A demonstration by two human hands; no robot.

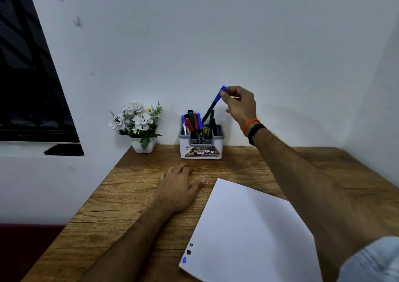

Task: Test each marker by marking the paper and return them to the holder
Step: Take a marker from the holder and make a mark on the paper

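A white and grey holder (201,150) stands at the back of the wooden table, with several red, green, blue and black markers in it. My right hand (239,104) pinches the cap end of a blue-capped marker (212,104). That marker leans over the holder with its lower end at the rim. My left hand (179,186) rests flat on the table in front of the holder, fingers relaxed. A white sheet of paper (248,234) lies at the front right. Three small marks (187,252), two dark and one blue, sit near its left corner.
A small white pot of white artificial flowers (139,126) stands left of the holder at the table's back corner. The wall runs close behind both. A dark window (26,76) fills the left. The wooden table (121,199) ends in an edge on the left.
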